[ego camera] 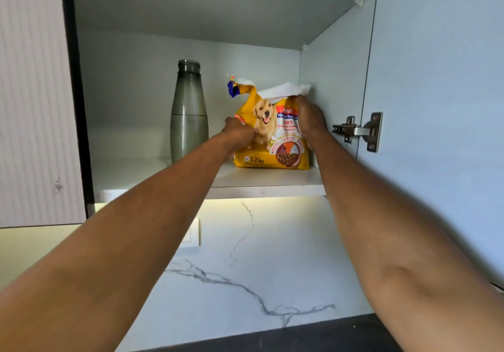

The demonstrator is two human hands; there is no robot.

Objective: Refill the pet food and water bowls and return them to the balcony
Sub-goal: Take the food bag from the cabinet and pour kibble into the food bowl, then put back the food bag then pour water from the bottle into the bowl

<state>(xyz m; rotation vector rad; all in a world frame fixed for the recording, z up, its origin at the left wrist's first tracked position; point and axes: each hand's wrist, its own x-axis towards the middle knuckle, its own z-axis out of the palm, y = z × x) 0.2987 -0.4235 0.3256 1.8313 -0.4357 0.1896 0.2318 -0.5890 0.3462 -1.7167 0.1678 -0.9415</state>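
Note:
A yellow dog food bag [268, 144] with a dog picture and a torn white top stands on the lower shelf [152, 177] of an open wall cabinet, at the right end against the side wall. My left hand [238, 133] grips the bag's left front. My right hand [309, 118] clasps its upper right edge near the torn opening. Both arms reach up from below. No bowls are in view.
A tall grey translucent bottle [188, 111], partly filled, stands left of the bag. The cabinet door [436, 106] hangs open on the right with a metal hinge [357, 131]. A closed ribbed door [35, 92] is left. Marble backsplash [245, 256] lies below.

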